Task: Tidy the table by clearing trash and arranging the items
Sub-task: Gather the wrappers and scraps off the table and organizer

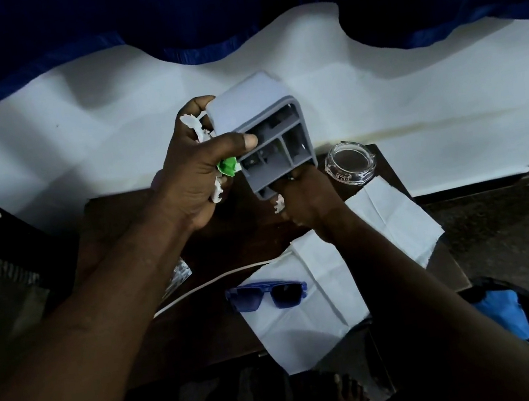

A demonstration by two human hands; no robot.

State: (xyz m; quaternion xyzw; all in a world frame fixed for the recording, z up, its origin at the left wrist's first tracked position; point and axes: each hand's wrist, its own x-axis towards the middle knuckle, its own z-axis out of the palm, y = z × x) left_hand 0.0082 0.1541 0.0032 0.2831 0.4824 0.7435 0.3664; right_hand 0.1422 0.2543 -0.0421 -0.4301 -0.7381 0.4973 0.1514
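Up in the middle, the left hand (198,172) squeezes white and green scraps (228,167) and pinches the tipped gray box (264,134). The right hand (307,193) grips its bottom edge. Lower down, sunglasses (266,295) lie on paper (310,300).

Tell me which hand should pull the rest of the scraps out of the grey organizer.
Right. The right hand is already at the tilted grey organizer's open compartments, while the left hand steadies its side and is full of crumpled white and green scraps.
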